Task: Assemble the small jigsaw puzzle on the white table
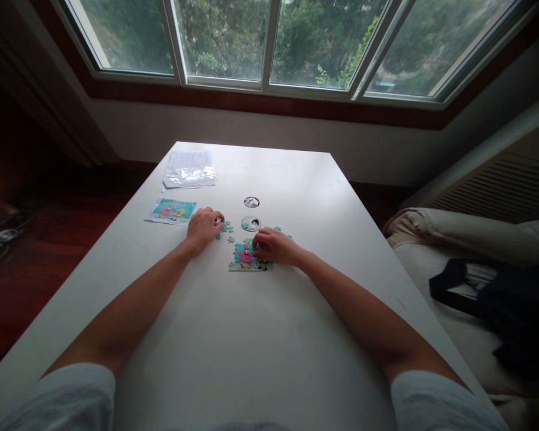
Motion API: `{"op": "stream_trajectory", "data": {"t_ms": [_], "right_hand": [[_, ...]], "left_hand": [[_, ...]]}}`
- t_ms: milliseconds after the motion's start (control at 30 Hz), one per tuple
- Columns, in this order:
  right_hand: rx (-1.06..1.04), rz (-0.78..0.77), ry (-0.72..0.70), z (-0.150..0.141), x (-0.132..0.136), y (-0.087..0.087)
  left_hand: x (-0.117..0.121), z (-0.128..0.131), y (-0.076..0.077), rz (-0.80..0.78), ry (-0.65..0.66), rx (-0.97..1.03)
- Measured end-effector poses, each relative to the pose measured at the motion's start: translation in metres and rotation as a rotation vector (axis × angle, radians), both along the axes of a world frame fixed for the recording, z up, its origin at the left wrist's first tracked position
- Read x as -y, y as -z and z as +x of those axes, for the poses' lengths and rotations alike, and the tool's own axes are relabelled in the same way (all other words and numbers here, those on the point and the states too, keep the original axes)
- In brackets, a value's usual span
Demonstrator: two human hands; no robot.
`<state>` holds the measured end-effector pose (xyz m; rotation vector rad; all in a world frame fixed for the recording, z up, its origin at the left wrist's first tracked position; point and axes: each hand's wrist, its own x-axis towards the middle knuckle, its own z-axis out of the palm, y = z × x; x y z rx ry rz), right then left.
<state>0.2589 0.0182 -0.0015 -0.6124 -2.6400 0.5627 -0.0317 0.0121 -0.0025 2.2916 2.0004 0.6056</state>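
A partly assembled jigsaw puzzle lies flat on the white table, showing a pink cartoon figure on a teal background. My right hand rests over its upper right part with curled fingers pinched together; whatever is at the fingertips is hidden. To the left, my left hand has its fingers bent down at the edge of a small group of loose teal puzzle pieces. Its fingertips are closed at the pieces, but what they hold is too small to make out. A single puzzle piece lies between the hands.
A reference picture sheet lies left of my left hand, with a clear plastic packet behind it. Two round items sit beyond the puzzle. More pieces lie behind my right hand. A cushioned seat stands right of the table.
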Motion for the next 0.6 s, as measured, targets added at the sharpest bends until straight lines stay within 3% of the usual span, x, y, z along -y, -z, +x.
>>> {"op": "stream_trajectory", "data": {"t_ms": [300,600], "right_hand": [[-0.004,0.000,-0.009,0.0000,-0.0003,-0.0011],[-0.013,0.047,0.015,-0.0018,-0.0003,0.0007]], "left_hand": [[-0.0038,0.0014,-0.0024,-0.091,-0.054,0.000],[0.0013,0.0086,-0.0055,-0.039,-0.053,0.151]]}}
